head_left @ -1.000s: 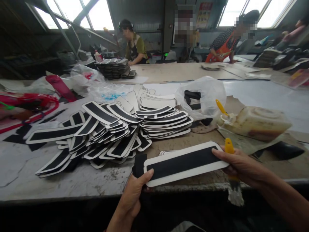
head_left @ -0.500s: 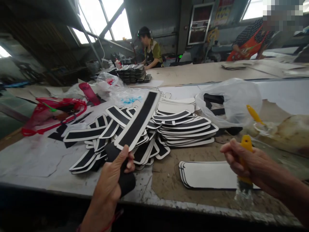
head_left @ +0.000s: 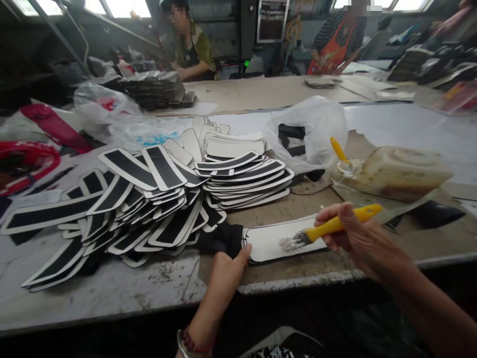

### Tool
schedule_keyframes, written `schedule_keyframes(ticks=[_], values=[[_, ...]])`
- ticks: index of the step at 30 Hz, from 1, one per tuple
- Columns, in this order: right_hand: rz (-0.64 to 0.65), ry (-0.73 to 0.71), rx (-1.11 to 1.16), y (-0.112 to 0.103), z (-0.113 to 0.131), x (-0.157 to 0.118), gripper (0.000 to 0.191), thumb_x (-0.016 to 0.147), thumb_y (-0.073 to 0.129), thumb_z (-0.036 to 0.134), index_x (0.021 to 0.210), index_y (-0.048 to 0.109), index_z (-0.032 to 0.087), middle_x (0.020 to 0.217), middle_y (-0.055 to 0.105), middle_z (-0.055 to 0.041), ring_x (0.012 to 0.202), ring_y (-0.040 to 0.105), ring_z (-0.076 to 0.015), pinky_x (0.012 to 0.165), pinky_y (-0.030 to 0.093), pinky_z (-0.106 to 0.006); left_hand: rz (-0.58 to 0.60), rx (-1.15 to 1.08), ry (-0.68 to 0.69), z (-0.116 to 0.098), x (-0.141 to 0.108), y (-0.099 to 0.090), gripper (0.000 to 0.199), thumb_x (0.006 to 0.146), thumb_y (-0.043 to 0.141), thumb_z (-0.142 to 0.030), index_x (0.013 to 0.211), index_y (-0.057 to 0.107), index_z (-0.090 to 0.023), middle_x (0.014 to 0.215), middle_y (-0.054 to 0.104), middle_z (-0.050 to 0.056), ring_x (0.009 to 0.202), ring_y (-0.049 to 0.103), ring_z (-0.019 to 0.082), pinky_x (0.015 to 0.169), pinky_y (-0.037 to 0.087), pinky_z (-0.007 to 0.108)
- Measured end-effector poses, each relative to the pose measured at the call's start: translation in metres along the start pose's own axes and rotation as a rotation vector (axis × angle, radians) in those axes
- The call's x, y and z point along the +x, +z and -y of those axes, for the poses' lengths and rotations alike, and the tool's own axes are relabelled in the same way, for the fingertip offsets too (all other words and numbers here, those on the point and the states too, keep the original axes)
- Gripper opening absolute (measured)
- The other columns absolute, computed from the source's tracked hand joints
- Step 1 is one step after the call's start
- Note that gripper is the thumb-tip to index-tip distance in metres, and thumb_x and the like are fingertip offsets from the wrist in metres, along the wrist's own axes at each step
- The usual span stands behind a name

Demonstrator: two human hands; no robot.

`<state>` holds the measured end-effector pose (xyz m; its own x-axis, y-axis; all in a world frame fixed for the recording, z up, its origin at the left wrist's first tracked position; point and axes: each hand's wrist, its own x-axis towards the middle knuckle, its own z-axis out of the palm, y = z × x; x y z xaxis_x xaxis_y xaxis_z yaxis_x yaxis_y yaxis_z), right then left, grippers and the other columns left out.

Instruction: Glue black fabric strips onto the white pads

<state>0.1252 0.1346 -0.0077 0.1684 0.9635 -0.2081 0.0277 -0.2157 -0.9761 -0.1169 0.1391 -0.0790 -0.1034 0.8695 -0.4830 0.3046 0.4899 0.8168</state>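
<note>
My right hand (head_left: pixel 352 231) is closed round the yellow handle of a paintbrush (head_left: pixel 316 231). Its whitish, wet-looking bristles rest on the top white piece of a small stack of curved strips (head_left: pixel 268 240). At the stack's left end, my left hand (head_left: pixel 229 268) presses its thumb on the edge. A bundle of black material (head_left: pixel 223 238) is in that hand, its other fingers mostly hidden. To the left lies a loose heap of black strips with white borders (head_left: pixel 164 169). Neater piles of similar strips (head_left: pixel 249 186) stand behind the small stack.
A cut-open, stained plastic jug (head_left: pixel 406 171) with another yellow-handled brush (head_left: pixel 339 150) lies at right. Behind are a clear plastic bag (head_left: pixel 320 124) holding black pieces, and more bags (head_left: pixel 108 107) at left. Two people (head_left: pixel 196 47) work across the table (head_left: pixel 238 92).
My left hand has let go of the bordered strip above the heap and moved right to the small stack. The brush has swung from upright to slanting, bristles now on the top piece. The view shifted right.
</note>
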Motion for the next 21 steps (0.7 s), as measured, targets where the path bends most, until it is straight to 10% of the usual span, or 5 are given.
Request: schedule_keyframes(ticks=[8,21], values=[[0.123,0.033,-0.032,0.041,-0.039,0.001,0.034,0.079,0.059,0.050,0.089,0.054,0.018,0.062,0.057,0.0004,0.054,0.053,-0.0134,0.051,0.044,-0.024,-0.051,-0.003,-0.006,-0.002,-0.004,0.006,0.037,0.066,0.065,-0.041,0.040,0.054,-0.017,0.035,0.041,-0.001,0.038,0.034,0.011,0.042,0.025,0.024],[-0.322,-0.222,-0.887,-0.053,-0.019,0.002,0.019,0.083,0.047,0.038,0.080,0.056,0.022,0.080,0.061,-0.0039,0.079,0.058,-0.0224,0.079,0.040,-0.034,-0.034,-0.025,-0.034,0.003,0.001,0.007,0.043,0.065,0.065,-0.043,0.035,0.048,-0.017,0.033,0.033,-0.003,0.038,0.028,0.010,0.044,0.021,0.026]])
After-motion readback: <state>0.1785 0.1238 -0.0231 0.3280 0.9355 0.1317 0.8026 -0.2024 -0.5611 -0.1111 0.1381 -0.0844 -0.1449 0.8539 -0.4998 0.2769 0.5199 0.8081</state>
